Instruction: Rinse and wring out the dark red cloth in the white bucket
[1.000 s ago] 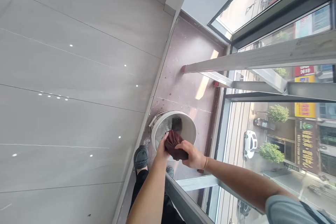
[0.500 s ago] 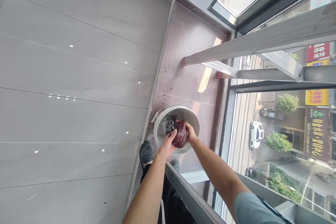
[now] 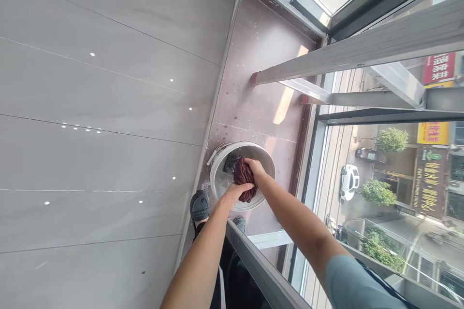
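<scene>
A bunched, wet-looking dark red cloth point(image 3: 245, 178) is held between my two hands over a white bucket point(image 3: 214, 186). My left hand point(image 3: 236, 192) grips its near lower side, thumb across the folds. From the right, my right hand point(image 3: 255, 168) wraps around the cloth's upper side. Beneath, in the bucket's cloudy water, lies a dark piece point(image 3: 231, 161) with bubbles beside it; I cannot make out its kind. Part of the bucket's inside is hidden by my hands and the cloth.
Metal ladder legs point(image 3: 290, 70) stand on the reddish-brown ledge point(image 3: 246, 111), and a metal rail point(image 3: 253, 260) runs close below my arms. To the right is a large window point(image 3: 362, 154) over a street. My dark shoe point(image 3: 199, 205) is left of the bucket. Grey tiles point(image 3: 108, 164) cover the left side.
Both hands have turned and regripped the cloth; my right hand is now higher on it and the folds look twisted tighter. The view has shifted slightly.
</scene>
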### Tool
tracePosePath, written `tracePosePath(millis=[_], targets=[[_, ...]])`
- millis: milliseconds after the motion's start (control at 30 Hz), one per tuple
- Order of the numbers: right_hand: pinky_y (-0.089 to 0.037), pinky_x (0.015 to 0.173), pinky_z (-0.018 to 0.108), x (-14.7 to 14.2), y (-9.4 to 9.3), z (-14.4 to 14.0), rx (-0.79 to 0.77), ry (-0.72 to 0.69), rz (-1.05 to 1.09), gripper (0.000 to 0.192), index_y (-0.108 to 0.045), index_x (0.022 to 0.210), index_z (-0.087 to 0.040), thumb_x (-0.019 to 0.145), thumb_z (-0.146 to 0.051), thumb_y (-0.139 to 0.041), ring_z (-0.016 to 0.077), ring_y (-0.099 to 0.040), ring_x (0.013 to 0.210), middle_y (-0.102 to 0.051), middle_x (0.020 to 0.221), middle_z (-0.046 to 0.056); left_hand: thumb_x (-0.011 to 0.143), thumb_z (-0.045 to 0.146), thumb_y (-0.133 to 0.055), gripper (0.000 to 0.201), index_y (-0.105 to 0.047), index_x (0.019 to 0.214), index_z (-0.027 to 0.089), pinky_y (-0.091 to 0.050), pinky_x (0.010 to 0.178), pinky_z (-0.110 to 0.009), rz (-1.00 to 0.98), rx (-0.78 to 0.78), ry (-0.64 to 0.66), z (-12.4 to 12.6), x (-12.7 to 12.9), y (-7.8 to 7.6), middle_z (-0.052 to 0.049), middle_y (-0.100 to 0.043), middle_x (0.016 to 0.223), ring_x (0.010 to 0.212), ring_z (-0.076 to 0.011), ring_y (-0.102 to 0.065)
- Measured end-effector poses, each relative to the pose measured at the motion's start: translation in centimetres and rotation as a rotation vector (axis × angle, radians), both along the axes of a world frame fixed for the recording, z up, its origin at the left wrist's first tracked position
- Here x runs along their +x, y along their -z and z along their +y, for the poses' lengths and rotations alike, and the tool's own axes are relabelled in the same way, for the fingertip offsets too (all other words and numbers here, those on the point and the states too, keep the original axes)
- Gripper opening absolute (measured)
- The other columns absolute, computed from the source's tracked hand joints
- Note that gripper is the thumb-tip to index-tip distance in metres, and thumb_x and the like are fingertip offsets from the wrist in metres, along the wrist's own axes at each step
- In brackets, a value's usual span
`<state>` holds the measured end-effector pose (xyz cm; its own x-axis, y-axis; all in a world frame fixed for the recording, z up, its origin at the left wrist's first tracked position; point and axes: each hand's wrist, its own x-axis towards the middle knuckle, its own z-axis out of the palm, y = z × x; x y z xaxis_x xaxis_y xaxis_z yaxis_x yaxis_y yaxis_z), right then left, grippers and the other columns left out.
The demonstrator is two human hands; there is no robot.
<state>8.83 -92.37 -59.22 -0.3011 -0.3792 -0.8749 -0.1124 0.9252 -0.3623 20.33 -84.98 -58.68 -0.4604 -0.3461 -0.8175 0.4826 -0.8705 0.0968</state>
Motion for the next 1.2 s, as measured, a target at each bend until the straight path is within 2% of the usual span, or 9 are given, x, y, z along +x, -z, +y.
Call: tracePosePath(millis=[133, 300, 433, 600, 767, 867, 967, 1067, 1200], targets=[[-0.048, 0.075, 0.032, -0.3, -1.0, 0.0, -0.048, -0.017, -0.182, 0.039, -0.058, 0.105, -0.013, 0.077, -0.034, -0.041, 0.0202, -0.06, 0.084, -0.065, 0.093, 0.007, 0.07, 0.019, -0.068, 0.027, -0.061, 0.095, 0.01, -0.049, 0.072, -0.033, 0.01, -0.018, -0.002, 0.3, 0.0, 0.3, -0.008, -0.064, 0.086, 0.076, -0.0176, -0.059], [-0.044, 0.088, 0.033, -0.9, -1.9, 1.8, -0.257, -0.19, -0.364, 0.051, -0.036, 0.134, -0.018, 0.09, -0.035, -0.018, 0.0196, -0.054, 0.108, -0.054, 0.124, 0.007, 0.072, 0.023, -0.065, 0.029, -0.06, 0.097, 0.011, -0.047, 0.062, -0.027, 0.082, 0.048, -0.073, 0.7, 0.4, -0.4, -0.008, -0.063, 0.087, 0.073, -0.0161, -0.059], [-0.043, 0.088, 0.035, -1.1, -1.5, 2.9, -0.133, -0.289, -0.416, 0.062, -0.026, 0.14, -0.021, 0.091, -0.045, 0.003, 0.0188, -0.056, 0.106, -0.054, 0.124, 0.008, 0.067, 0.019, -0.066, 0.026, -0.06, 0.09, 0.009, -0.048, 0.062, -0.029, 0.139, 0.147, -0.123, 1.5, 0.8, -1.0, -0.008, -0.063, 0.081, 0.07, -0.0164, -0.058], [-0.044, 0.084, 0.04, -0.4, -0.9, 5.7, -0.043, -0.147, -0.44, 0.086, -0.034, 0.135, -0.017, 0.081, -0.063, 0.013, 0.0229, -0.057, 0.1, -0.06, 0.11, 0.012, 0.068, 0.024, -0.061, 0.031, -0.059, 0.099, 0.018, -0.05, 0.082, -0.039, 0.267, 0.263, -0.307, 1.3, 0.6, -2.5, -0.006, -0.062, 0.1, 0.094, -0.0217, -0.058], [-0.045, 0.078, 0.037, 1.0, -0.8, 5.9, -0.194, -0.015, -0.398, 0.084, -0.041, 0.127, -0.021, 0.078, -0.07, 0.007, 0.022, -0.057, 0.094, -0.061, 0.101, 0.01, 0.075, 0.032, -0.057, 0.034, -0.056, 0.109, 0.024, -0.044, 0.089, -0.051, 0.409, 0.335, -0.366, 0.8, -0.1, -3.5, -0.003, -0.059, 0.113, 0.106, -0.025, -0.054], [-0.047, 0.076, 0.036, 0.8, -0.6, 3.7, -0.288, -0.009, -0.501, 0.07, -0.045, 0.119, -0.024, 0.075, -0.074, -0.023, 0.0202, -0.058, 0.085, -0.061, 0.098, 0.006, 0.077, 0.04, -0.06, 0.034, -0.057, 0.105, 0.023, -0.048, 0.085, -0.043, 0.404, 0.345, -0.369, 1.0, 0.2, -3.4, -0.004, -0.06, 0.11, 0.102, -0.0227, -0.056], [-0.048, 0.073, 0.033, 0.5, -0.4, 1.5, -0.235, -0.2, -0.475, 0.053, -0.052, 0.102, -0.019, 0.065, -0.056, -0.056, 0.0177, -0.059, 0.075, -0.061, 0.085, 0.004, 0.07, 0.042, -0.07, 0.038, -0.059, 0.098, 0.018, -0.051, 0.065, -0.029, 0.364, 0.325, -0.315, 1.1, 1.0, -3.1, -0.008, -0.062, 0.097, 0.09, -0.0211, -0.059], [-0.047, 0.065, 0.028, 0.6, -0.1, 0.0, -0.115, -0.45, -0.26, 0.038, -0.055, 0.09, -0.016, 0.063, -0.043, -0.06, 0.0153, -0.057, 0.066, -0.059, 0.072, 0.001, 0.063, 0.033, -0.078, 0.037, -0.059, 0.09, 0.014, -0.043, 0.048, -0.024, 0.31, 0.304, -0.193, 0.9, 1.5, -2.7, -0.008, -0.062, 0.08, 0.075, -0.0208, -0.06], [-0.043, 0.063, 0.028, 1.6, 1.0, -1.0, -0.042, -0.628, -0.053, 0.017, -0.056, 0.063, -0.016, 0.055, -0.027, -0.066, 0.0168, -0.054, 0.064, -0.053, 0.057, -0.001, 0.069, 0.026, -0.073, 0.029, -0.059, 0.089, 0.011, -0.046, 0.052, -0.026, 0.149, 0.277, 0.001, 0.4, 0.9, -1.6, -0.006, -0.061, 0.077, 0.065, -0.0165, -0.058]])
